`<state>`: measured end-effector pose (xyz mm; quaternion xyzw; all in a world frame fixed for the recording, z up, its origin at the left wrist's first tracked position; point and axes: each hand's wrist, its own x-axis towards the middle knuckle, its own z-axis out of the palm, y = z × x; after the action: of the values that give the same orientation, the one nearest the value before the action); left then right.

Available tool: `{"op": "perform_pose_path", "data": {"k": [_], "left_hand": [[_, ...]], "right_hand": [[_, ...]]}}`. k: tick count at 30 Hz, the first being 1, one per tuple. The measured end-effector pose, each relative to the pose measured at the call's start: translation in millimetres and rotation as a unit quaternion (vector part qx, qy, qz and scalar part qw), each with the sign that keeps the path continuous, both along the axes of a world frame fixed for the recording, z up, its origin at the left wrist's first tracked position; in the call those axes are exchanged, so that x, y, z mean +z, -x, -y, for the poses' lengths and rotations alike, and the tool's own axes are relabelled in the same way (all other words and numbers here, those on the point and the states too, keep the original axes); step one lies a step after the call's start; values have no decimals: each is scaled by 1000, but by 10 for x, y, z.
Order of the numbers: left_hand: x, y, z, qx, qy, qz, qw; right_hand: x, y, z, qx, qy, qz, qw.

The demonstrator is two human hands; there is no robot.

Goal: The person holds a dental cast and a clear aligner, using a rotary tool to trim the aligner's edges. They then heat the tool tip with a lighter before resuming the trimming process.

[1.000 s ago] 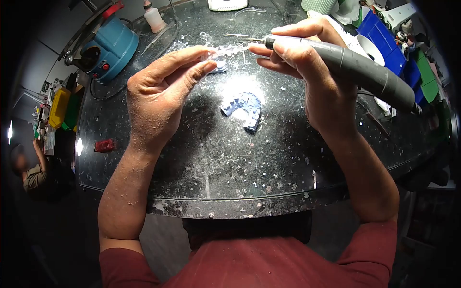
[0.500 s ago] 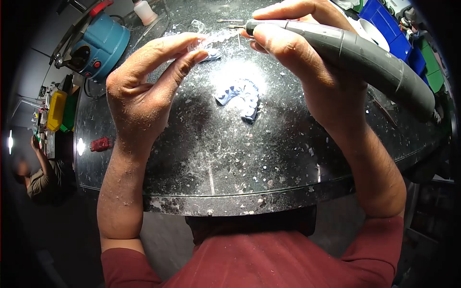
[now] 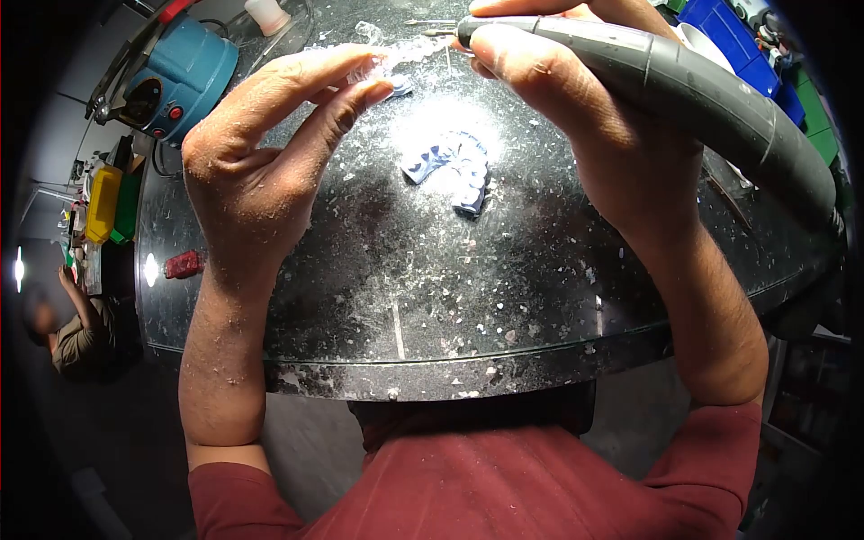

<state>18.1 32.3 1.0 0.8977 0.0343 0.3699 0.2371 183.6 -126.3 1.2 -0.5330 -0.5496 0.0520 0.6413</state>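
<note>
Left hand (image 3: 261,175): pinching that clear piece (image 3: 416,49), beyond the blue cast (image 3: 472,174)!
Right hand (image 3: 598,117): clasping the grey handpiece (image 3: 675,76), bit (image 3: 438,33) near the clear piece!

A hard white glare burns out the middle of my tabletop (image 3: 504,297) and part of the pale blue dental model (image 3: 450,166). Beyond it I see dim surroundings, fisheye curves bending the tabletop's edges, black corners, and a small bright lamp (image 3: 19,268) at far left.
</note>
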Motion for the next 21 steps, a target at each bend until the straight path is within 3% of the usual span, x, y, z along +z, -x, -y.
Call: {"op": "perform_pose_path", "data": {"k": [12, 21], "left_hand": [[-13, 6, -16, -5, -3, 2, 1000], [-11, 12, -15, -3, -31, -6, 1000]], "right_hand": [[54, -6, 28, -1, 12, 103, 995], [67, 93, 28, -3, 19, 39, 999]]}}
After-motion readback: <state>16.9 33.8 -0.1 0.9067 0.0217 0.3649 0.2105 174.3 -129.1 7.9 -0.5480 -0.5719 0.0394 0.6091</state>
